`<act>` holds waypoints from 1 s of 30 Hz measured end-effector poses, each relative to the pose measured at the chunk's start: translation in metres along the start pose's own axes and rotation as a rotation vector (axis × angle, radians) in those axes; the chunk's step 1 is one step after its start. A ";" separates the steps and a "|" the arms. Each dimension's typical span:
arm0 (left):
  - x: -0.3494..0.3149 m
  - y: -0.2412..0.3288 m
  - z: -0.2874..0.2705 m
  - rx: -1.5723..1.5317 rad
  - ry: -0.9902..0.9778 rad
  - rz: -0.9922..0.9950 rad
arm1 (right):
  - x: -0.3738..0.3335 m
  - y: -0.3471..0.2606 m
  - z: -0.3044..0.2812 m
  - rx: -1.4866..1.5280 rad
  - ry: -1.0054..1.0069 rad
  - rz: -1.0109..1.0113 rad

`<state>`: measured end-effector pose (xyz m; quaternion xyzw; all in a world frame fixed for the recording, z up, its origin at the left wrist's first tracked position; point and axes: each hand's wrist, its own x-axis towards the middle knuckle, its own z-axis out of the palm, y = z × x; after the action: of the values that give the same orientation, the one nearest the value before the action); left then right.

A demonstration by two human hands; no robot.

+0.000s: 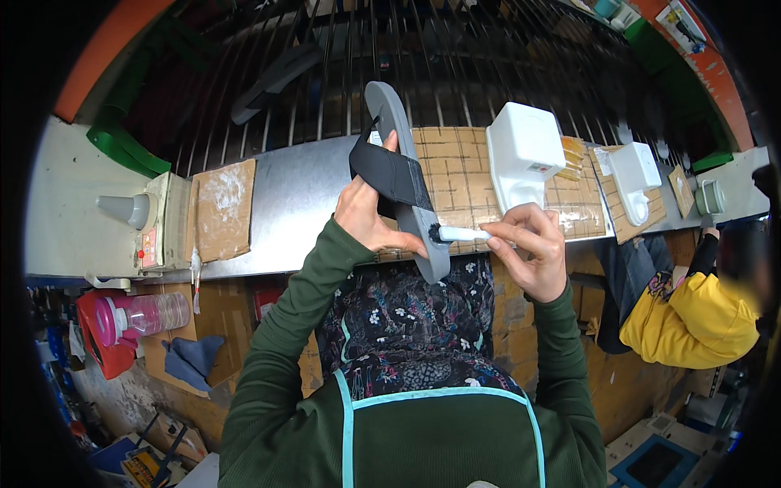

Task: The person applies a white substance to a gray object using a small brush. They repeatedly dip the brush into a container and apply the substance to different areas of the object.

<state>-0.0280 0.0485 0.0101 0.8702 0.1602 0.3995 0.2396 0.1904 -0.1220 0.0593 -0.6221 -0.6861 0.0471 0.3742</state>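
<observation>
Over the metal surface [299,183], at its near edge, left fingers [402,241] grasp a grey-soled sandal [403,143]; right fingers [514,233] pinch a white-handled brush [464,234]. A slackened grip could skid its bristles [436,234] off the sole [416,218].

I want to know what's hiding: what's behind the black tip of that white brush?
Part of the grey sandal shows around the tip of the brush. The spot directly behind the tip is covered, so I can't see it.
</observation>
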 end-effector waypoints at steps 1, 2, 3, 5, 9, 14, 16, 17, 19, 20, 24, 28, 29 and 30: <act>0.001 -0.001 0.000 -0.003 0.002 0.002 | 0.000 0.000 -0.002 0.012 -0.007 0.004; 0.002 -0.002 -0.001 -0.027 -0.011 -0.013 | 0.001 0.000 -0.003 0.025 -0.012 0.004; 0.004 -0.002 -0.002 -0.049 -0.023 -0.026 | 0.001 0.000 -0.004 0.016 -0.019 0.004; 0.006 -0.004 -0.003 -0.067 -0.031 -0.039 | 0.003 0.000 -0.006 0.051 -0.016 -0.003; 0.012 -0.006 -0.006 -0.073 -0.042 -0.046 | 0.006 0.001 -0.007 0.068 -0.002 -0.027; 0.019 -0.008 -0.007 -0.229 -0.081 -0.193 | 0.008 0.004 -0.008 0.109 0.021 -0.020; 0.022 -0.009 -0.006 -0.294 -0.099 -0.265 | 0.009 0.004 -0.011 0.091 0.028 -0.032; 0.024 -0.008 -0.005 -0.297 -0.097 -0.272 | 0.010 0.005 -0.012 0.081 0.031 -0.041; 0.029 -0.008 -0.003 -0.307 -0.087 -0.296 | 0.013 0.005 -0.014 0.101 0.052 -0.021; 0.031 -0.008 -0.003 -0.339 -0.099 -0.323 | 0.014 0.004 -0.015 0.111 0.059 -0.013; 0.039 -0.006 0.003 -0.497 -0.128 -0.422 | 0.021 0.002 -0.023 0.095 0.095 -0.048; 0.048 -0.005 0.011 -0.652 -0.126 -0.464 | 0.028 -0.001 -0.035 0.061 0.126 -0.107; 0.051 -0.004 0.013 -0.677 -0.124 -0.462 | 0.030 -0.002 -0.037 0.064 0.131 -0.114; 0.053 -0.003 0.015 -0.688 -0.138 -0.494 | 0.032 -0.002 -0.040 0.050 0.141 -0.125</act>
<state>0.0165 0.0720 0.0327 0.6997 0.2048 0.3013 0.6146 0.2128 -0.1102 0.1033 -0.5704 -0.6939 -0.0032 0.4394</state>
